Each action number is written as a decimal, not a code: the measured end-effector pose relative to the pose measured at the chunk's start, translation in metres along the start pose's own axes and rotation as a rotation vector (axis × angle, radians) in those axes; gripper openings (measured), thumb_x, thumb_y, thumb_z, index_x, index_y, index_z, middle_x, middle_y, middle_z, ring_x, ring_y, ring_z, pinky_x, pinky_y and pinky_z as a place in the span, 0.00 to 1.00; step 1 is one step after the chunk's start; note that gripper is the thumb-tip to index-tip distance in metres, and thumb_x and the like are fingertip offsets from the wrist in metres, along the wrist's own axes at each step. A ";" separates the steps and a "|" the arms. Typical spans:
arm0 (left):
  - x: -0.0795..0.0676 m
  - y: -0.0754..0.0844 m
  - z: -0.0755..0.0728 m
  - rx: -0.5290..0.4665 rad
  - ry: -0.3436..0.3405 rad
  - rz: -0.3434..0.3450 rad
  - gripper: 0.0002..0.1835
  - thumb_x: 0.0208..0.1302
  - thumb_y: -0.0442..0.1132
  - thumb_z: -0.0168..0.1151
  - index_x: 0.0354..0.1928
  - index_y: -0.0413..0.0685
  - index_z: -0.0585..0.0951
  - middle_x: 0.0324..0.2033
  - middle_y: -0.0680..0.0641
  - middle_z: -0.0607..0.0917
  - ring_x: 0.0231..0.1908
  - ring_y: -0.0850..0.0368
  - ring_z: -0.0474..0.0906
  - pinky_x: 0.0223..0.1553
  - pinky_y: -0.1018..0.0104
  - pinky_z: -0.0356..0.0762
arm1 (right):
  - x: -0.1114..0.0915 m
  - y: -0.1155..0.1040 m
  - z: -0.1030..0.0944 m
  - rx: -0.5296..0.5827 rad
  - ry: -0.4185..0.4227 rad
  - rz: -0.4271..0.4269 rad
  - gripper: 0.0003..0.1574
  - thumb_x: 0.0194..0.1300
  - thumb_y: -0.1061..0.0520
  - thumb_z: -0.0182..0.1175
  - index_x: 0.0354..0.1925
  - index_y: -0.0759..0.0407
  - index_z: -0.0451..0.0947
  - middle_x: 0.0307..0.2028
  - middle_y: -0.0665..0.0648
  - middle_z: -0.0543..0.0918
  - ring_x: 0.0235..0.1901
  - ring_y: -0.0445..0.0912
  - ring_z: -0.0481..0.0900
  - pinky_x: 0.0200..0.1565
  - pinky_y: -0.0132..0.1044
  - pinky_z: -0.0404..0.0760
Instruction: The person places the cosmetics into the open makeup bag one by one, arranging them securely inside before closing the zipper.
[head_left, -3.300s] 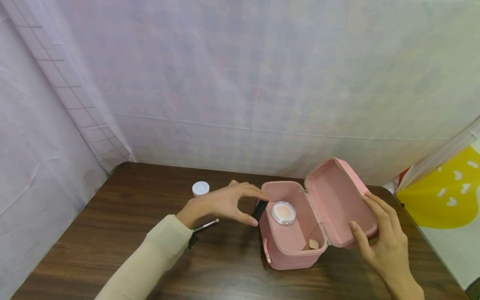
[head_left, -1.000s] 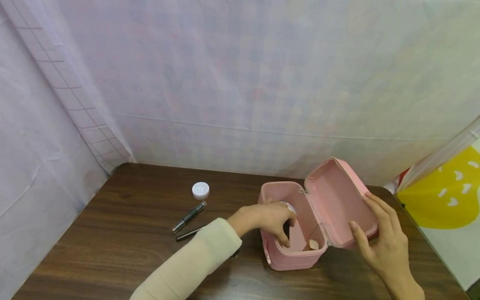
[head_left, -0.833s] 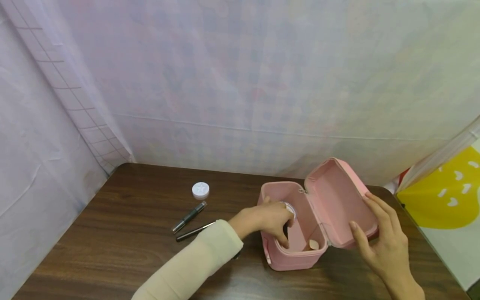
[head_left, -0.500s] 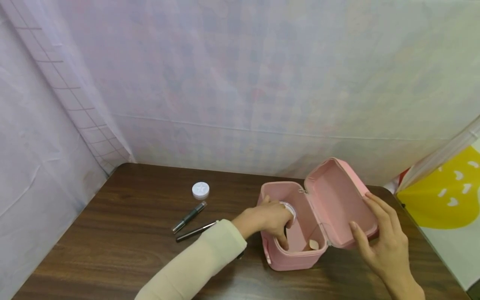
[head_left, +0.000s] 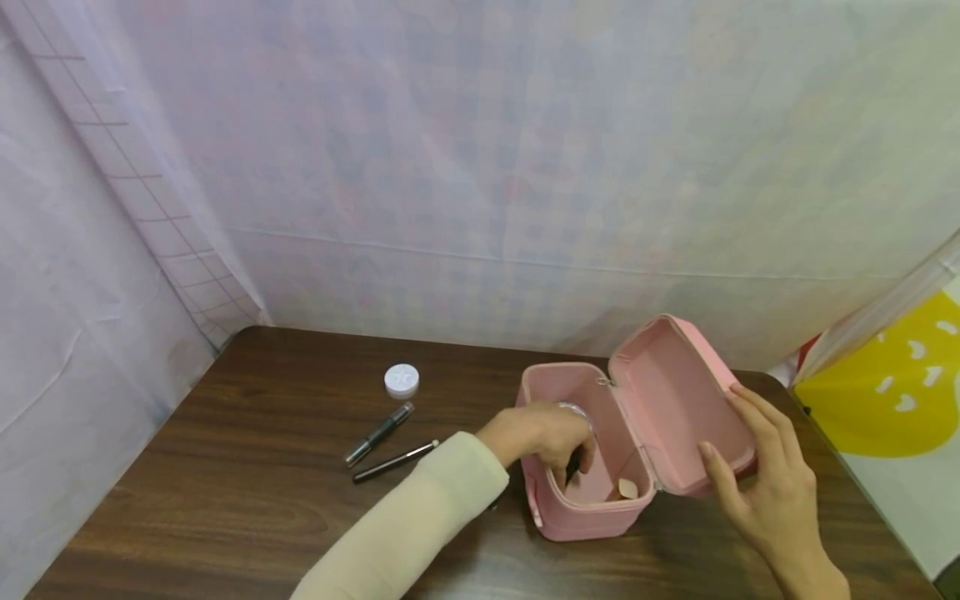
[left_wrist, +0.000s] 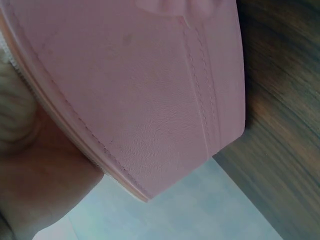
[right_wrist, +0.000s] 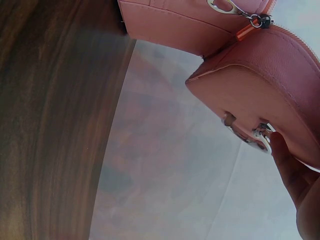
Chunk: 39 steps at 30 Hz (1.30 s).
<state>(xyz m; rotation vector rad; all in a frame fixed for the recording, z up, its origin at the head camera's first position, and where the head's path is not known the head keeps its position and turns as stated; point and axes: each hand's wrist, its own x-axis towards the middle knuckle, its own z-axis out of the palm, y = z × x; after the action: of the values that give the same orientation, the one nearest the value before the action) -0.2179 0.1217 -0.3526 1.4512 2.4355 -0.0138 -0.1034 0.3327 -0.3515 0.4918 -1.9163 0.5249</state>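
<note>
The pink cosmetic case stands with its lid tipped back to the right. My left hand reaches down inside, pinching a small black block-like item between thumb and fingers. Most of that item is hidden by the fingers. Behind the hand shows the rim of a round compact; a beige makeup sponge lies in the near corner. My right hand holds the lid's outer edge. In the right wrist view, a fingertip touches the lid beside its metal handle clip.
On the brown table, left of the case, are a round white jar, a dark double-ended tube and a slim makeup brush. A pale curtain hangs along the table's back edge.
Since the oldest frame, my left hand has carried the black item from beside the case down into it. Lately it has shifted slightly right, its fingers turning. The right hand and lid stay still.
</note>
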 end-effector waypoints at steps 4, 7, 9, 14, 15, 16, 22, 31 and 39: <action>0.003 0.000 0.000 0.009 -0.019 -0.002 0.14 0.42 0.47 0.79 0.33 0.63 0.85 0.27 0.67 0.79 0.35 0.71 0.73 0.38 0.78 0.68 | 0.000 0.001 0.000 -0.005 0.000 -0.002 0.41 0.63 0.37 0.57 0.54 0.73 0.74 0.53 0.71 0.76 0.55 0.47 0.73 0.56 0.22 0.64; 0.003 0.001 0.000 0.033 -0.035 -0.024 0.12 0.42 0.49 0.79 0.29 0.63 0.85 0.26 0.66 0.78 0.34 0.71 0.73 0.38 0.78 0.69 | -0.002 0.003 0.000 -0.010 -0.009 -0.001 0.41 0.64 0.36 0.57 0.54 0.73 0.73 0.53 0.71 0.75 0.55 0.46 0.73 0.56 0.22 0.64; 0.003 0.002 0.000 0.051 -0.044 -0.041 0.10 0.43 0.50 0.78 0.27 0.63 0.85 0.25 0.66 0.78 0.34 0.70 0.74 0.39 0.77 0.70 | -0.003 0.004 0.000 -0.014 -0.017 0.002 0.41 0.64 0.36 0.57 0.54 0.72 0.73 0.54 0.70 0.75 0.56 0.46 0.73 0.56 0.22 0.64; 0.002 0.005 0.002 0.088 -0.053 -0.096 0.09 0.43 0.52 0.77 0.25 0.64 0.85 0.26 0.65 0.79 0.36 0.70 0.74 0.41 0.75 0.70 | -0.004 0.005 0.001 -0.021 -0.028 0.004 0.41 0.64 0.36 0.56 0.55 0.72 0.73 0.54 0.70 0.75 0.56 0.47 0.73 0.56 0.22 0.64; 0.002 0.005 0.002 0.092 -0.056 -0.107 0.09 0.44 0.52 0.77 0.25 0.64 0.85 0.27 0.65 0.80 0.37 0.69 0.75 0.42 0.74 0.71 | -0.002 0.003 0.001 -0.022 -0.027 0.003 0.42 0.64 0.36 0.56 0.54 0.73 0.73 0.54 0.71 0.75 0.56 0.46 0.72 0.56 0.22 0.64; 0.002 0.006 0.002 0.098 -0.058 -0.118 0.09 0.43 0.52 0.77 0.25 0.64 0.85 0.28 0.65 0.80 0.38 0.69 0.75 0.42 0.73 0.71 | -0.002 0.003 0.001 -0.023 -0.027 0.002 0.42 0.64 0.36 0.56 0.54 0.73 0.73 0.54 0.71 0.75 0.56 0.46 0.72 0.56 0.22 0.64; 0.001 0.007 0.002 0.122 -0.068 -0.161 0.11 0.45 0.53 0.77 0.27 0.61 0.84 0.39 0.60 0.83 0.43 0.65 0.75 0.46 0.70 0.71 | -0.004 0.005 0.001 -0.023 -0.024 -0.001 0.41 0.64 0.36 0.57 0.54 0.72 0.73 0.54 0.70 0.75 0.56 0.48 0.73 0.57 0.23 0.64; -0.001 0.004 0.002 0.106 -0.086 -0.148 0.07 0.48 0.52 0.74 0.27 0.65 0.85 0.34 0.62 0.83 0.40 0.67 0.75 0.45 0.71 0.71 | 0.003 -0.003 0.003 -0.022 -0.021 -0.006 0.42 0.64 0.36 0.55 0.53 0.73 0.73 0.53 0.72 0.75 0.57 0.43 0.71 0.56 0.22 0.64; -0.005 0.000 0.001 0.037 -0.097 -0.104 0.06 0.50 0.51 0.74 0.31 0.67 0.87 0.30 0.67 0.81 0.38 0.70 0.74 0.41 0.74 0.70 | 0.001 0.002 0.006 -0.016 -0.025 -0.012 0.41 0.64 0.36 0.56 0.54 0.73 0.73 0.54 0.71 0.75 0.56 0.45 0.73 0.56 0.22 0.64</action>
<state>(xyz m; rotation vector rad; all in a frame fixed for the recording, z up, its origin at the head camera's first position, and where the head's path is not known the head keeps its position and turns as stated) -0.2151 0.1174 -0.3518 1.3057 2.4405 -0.1490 -0.1090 0.3310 -0.3534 0.5012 -1.9389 0.4980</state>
